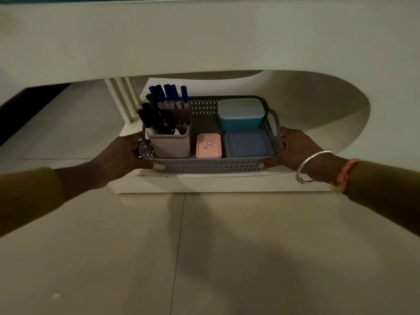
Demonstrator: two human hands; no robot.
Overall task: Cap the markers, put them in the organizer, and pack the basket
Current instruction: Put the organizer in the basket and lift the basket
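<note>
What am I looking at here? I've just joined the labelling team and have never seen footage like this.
There is no machine here. A person wears a camera on the head, so this one picture looks forward and down at their own arms. The left hand and the right hand each grip one end of a grey basket, which sits on a low white ledge above a tiled floor. Inside the basket, on the left, a beige organizer holds capped markers standing upright. Beside it lie a small pink box, a blue tub and a flat blue-grey box, all lidded.
</note>
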